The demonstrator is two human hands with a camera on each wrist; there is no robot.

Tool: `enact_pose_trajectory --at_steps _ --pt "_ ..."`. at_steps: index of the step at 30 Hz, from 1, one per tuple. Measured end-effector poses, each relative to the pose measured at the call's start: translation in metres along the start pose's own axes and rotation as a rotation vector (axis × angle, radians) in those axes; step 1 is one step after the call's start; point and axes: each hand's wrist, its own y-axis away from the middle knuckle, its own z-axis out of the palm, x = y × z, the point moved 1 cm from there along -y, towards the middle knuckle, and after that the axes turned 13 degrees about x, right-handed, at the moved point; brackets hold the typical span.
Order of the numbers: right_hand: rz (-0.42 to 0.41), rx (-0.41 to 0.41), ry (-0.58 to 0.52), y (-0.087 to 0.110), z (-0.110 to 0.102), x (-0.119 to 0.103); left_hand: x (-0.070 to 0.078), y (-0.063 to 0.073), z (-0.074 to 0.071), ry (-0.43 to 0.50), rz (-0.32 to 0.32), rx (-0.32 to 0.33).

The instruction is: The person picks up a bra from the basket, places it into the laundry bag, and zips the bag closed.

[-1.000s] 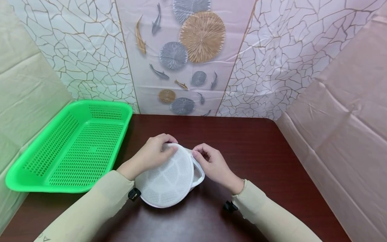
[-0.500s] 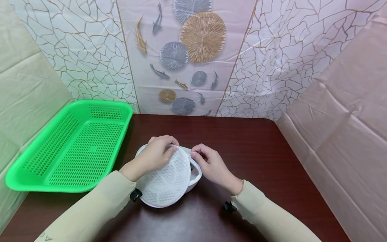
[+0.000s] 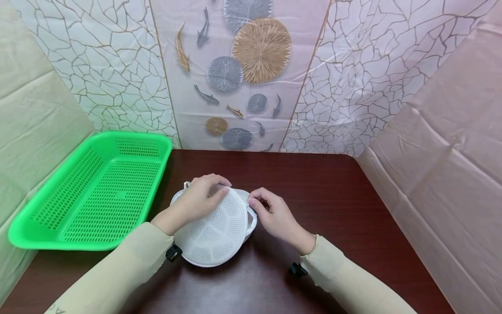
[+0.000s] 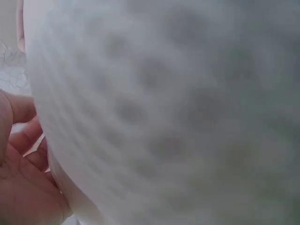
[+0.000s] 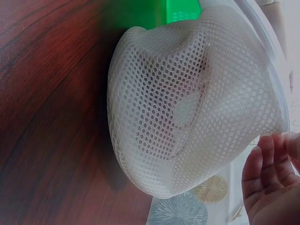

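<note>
A round white mesh laundry bag (image 3: 215,233) lies tilted between my hands over the table, its flat mesh face toward me. My left hand (image 3: 198,201) grips its upper rim, thumb on the mesh face and fingers behind. My right hand (image 3: 275,214) pinches the rim at the upper right with thumb and index finger; what small part lies between the fingertips is hidden. Just below them the edge gapes in a narrow white-bordered opening (image 3: 252,220). In the right wrist view the soft mesh wall (image 5: 154,103) bulges and dents. Blurred mesh (image 4: 154,112) fills most of the left wrist view.
A green plastic basket (image 3: 164,174) with slotted walls stands at the left on the dark red wooden table (image 3: 313,187). A patterned backdrop (image 3: 259,117) closes off the back, and pale cloth (image 3: 439,161) hangs along both sides.
The bag has turned and shifted slightly left, and the opening at its right edge looks smaller. A small white loop now shows beside the left hand. Both hands stay nearly in place.
</note>
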Motion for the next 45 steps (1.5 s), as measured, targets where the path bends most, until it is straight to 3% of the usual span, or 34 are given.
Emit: enact_pose_trajectory --at_steps 4,6,12,20,23,27,34,45 --pt "0.006 -0.004 -0.005 0.0 0.001 0.001 0.007 0.001 0.005 -0.012 0.098 -0.029" --pt "0.006 -0.005 -0.005 0.0 0.001 0.001 0.009 0.001 0.007 -0.03 0.116 -0.033" --pt "-0.005 -0.007 0.01 0.0 0.001 -0.002 0.008 0.0 0.006 -0.069 0.096 -0.004" --pt "0.009 -0.012 -0.031 0.001 0.003 0.001 0.0 -0.004 -0.003 -0.043 -0.004 0.03" --pt "0.011 -0.013 -0.039 0.001 0.003 0.001 -0.003 -0.005 -0.005 -0.026 -0.012 0.027" --pt "0.012 -0.021 -0.05 0.001 0.003 0.002 0.0 -0.004 -0.003 -0.017 0.034 0.01" --pt "0.016 -0.03 -0.049 0.001 0.003 0.002 0.014 0.0 0.007 -0.12 0.234 -0.037" --pt "0.026 -0.022 -0.063 0.002 0.004 -0.001 0.011 -0.002 0.006 -0.133 0.181 0.064"
